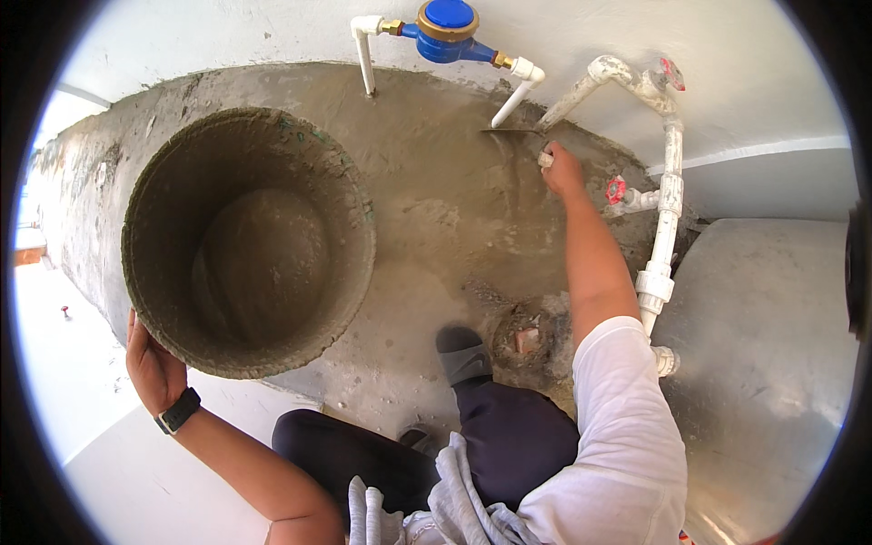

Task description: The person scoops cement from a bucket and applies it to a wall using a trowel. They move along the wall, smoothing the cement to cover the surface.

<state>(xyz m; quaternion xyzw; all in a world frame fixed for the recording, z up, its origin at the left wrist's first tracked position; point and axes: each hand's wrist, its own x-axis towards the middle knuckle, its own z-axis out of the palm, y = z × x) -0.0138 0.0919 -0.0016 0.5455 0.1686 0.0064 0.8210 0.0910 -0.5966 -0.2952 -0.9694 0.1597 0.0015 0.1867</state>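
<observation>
My left hand (156,363) grips the outside of a large cement-coated bucket (156,245) at its lower left, with the bucket tipped so its inside faces me; grey residue lines it. My right hand (565,173) is closed on the handle of a trowel (504,131), whose blade is at the wet grey mortar (454,200) beside the foot of a short white pipe (511,102). That pipe joins a blue water meter (440,45) with brass fittings at the wall.
White pipework (670,154) with red valve handles (617,190) runs along my right, beside a rounded metal tank (754,354). A round hollow with a brick piece (527,341) lies near my foot (461,354). A white wall (581,27) bounds the far side.
</observation>
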